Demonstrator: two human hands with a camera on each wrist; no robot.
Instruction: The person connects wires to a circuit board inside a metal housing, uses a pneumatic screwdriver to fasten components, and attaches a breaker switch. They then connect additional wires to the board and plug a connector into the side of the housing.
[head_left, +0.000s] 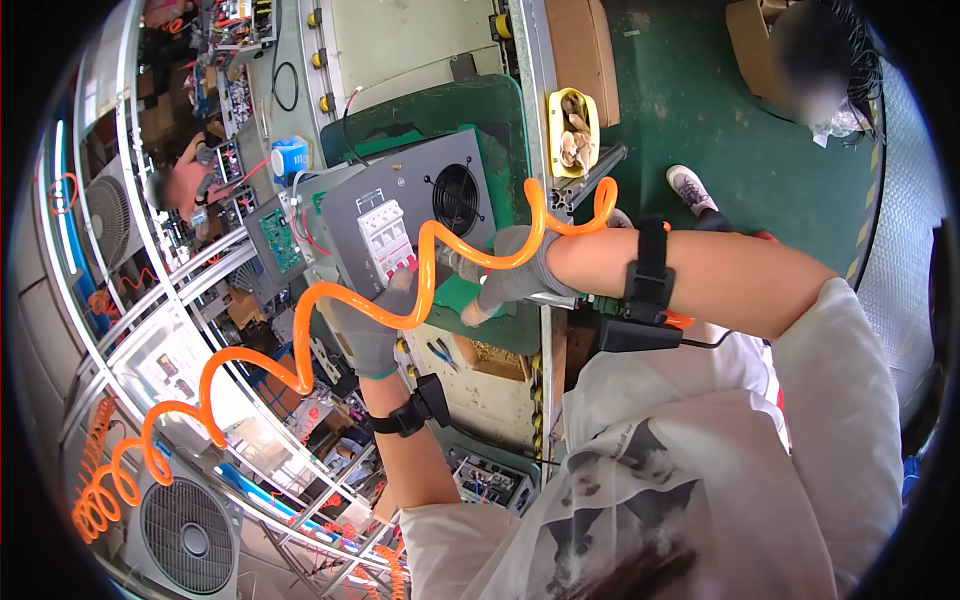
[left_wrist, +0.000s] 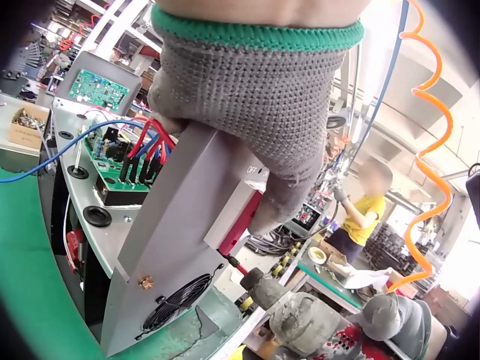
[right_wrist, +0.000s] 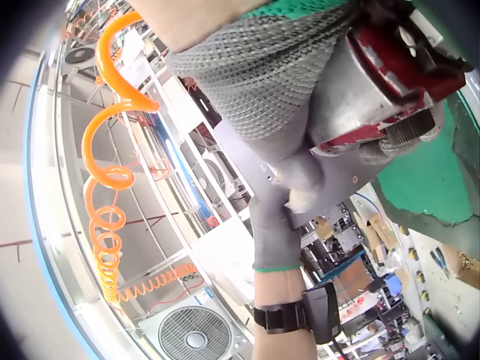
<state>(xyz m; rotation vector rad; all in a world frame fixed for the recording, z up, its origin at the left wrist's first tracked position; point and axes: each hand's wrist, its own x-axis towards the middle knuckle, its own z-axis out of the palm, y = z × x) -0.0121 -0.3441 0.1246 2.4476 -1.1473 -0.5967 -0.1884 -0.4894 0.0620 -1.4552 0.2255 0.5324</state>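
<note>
A grey metal panel (head_left: 415,175) with a black round fan (head_left: 457,200) and a white breaker block (head_left: 386,238) stands on a green mat. In the left wrist view my gloved left hand (left_wrist: 247,112) grips the top edge of the panel (left_wrist: 176,217), a finger lying against the breaker's red part (left_wrist: 241,223). My right hand (right_wrist: 262,90) is wrapped round a red and silver power tool (right_wrist: 367,90). The tool (left_wrist: 300,319) points its thin bit at the breaker's end in the left wrist view; whether it touches is unclear. Behind the panel, red and blue wires (left_wrist: 150,142) rise from a circuit board.
An orange coiled hose (head_left: 310,300) crosses before both arms. A yellow tray (head_left: 573,130) sits at the bench's side; pliers (head_left: 440,352) lie nearby. A blue and white container (head_left: 290,158) stands beyond the panel. Another person in yellow (left_wrist: 364,217) is in the background.
</note>
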